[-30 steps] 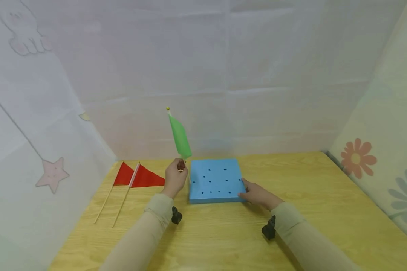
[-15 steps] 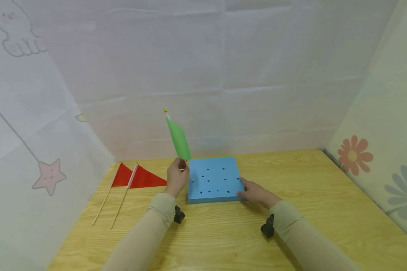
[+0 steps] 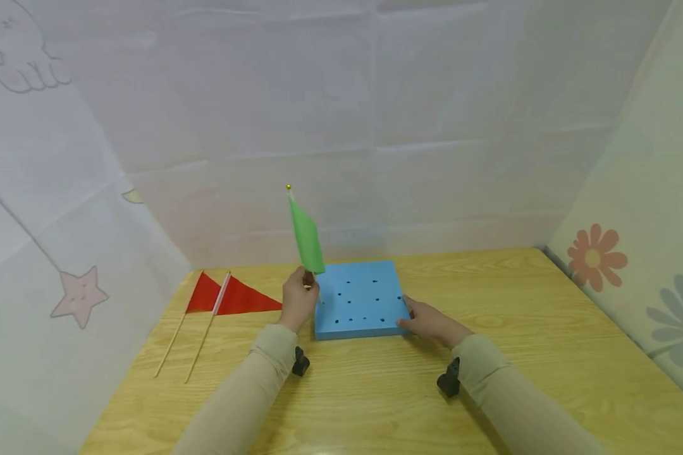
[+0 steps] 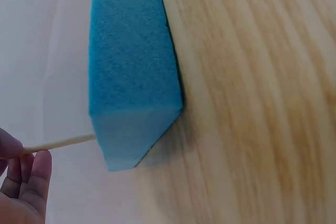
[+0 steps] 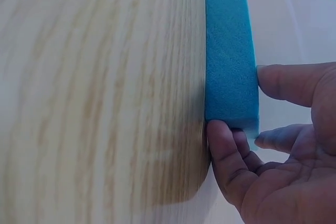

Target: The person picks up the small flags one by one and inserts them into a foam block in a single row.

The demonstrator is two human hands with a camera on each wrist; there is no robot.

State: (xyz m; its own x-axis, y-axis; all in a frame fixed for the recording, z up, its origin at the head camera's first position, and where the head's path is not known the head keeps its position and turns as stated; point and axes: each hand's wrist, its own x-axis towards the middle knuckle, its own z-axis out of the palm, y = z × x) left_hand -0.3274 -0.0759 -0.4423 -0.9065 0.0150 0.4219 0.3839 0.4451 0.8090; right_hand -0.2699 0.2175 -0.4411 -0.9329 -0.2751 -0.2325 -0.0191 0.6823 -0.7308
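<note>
Green flag (image 3: 307, 241), its pale stick (image 4: 63, 143) pinched in the grip of the left hand (image 3: 298, 301); the stick leans slightly, its lower end at the left side of the blue foam block (image 3: 370, 273), though whether it sits inside a hole is hard to tell. The right hand (image 3: 432, 324) holds the block's right edge between thumb and fingers. Farther left, two red flags (image 3: 243, 299) lie side by side on the wooden tabletop (image 3: 370, 404).

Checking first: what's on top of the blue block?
Dark holes, the green flag's stick at left, and the right hand's thumb at front right. The thumb covers its spot, the flag the far left corner. Any inserted tip is hidden.
</note>
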